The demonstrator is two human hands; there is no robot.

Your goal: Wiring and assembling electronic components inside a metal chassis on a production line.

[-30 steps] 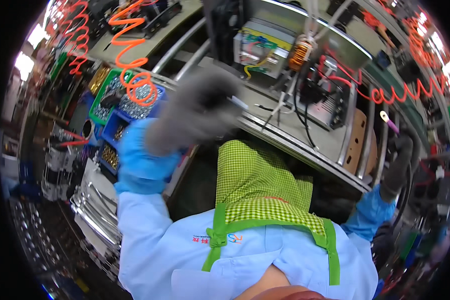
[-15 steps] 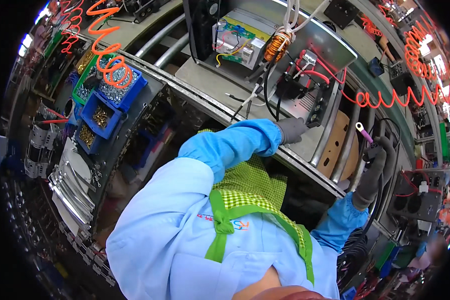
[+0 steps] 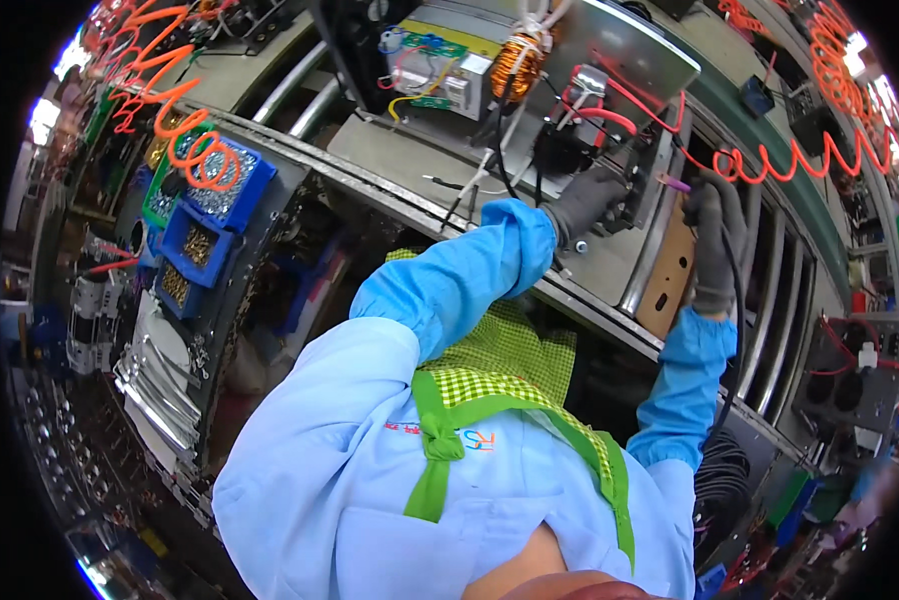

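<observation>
My right hand (image 3: 718, 240), in a grey glove, is closed around a black cable (image 3: 738, 290). The cable's purple-sleeved end (image 3: 676, 183) with a metal ring lug points left toward the machine. My left hand (image 3: 592, 205), also gloved, has its fingers curled against the black end panel (image 3: 625, 190) of an open metal chassis; what they hold is hidden. Just under that hand shows a small silver bolt (image 3: 582, 246). Inside the chassis sit a copper-wound coil (image 3: 518, 68), a green circuit board (image 3: 435, 45) and red wires (image 3: 610, 118).
Blue bins (image 3: 198, 243) of small fasteners stand at the left, near a stack of metal strips (image 3: 160, 395). Steel rollers (image 3: 770, 310) and a brown perforated board (image 3: 670, 275) lie to the right. Orange coiled hoses (image 3: 205, 165) hang at the upper left. Coiled black cable (image 3: 725, 485) lies lower right.
My right hand has moved left and up with the cable, bringing the lug close to the end panel. My left hand has moved up onto the panel, and a silver bolt now shows beneath it.
</observation>
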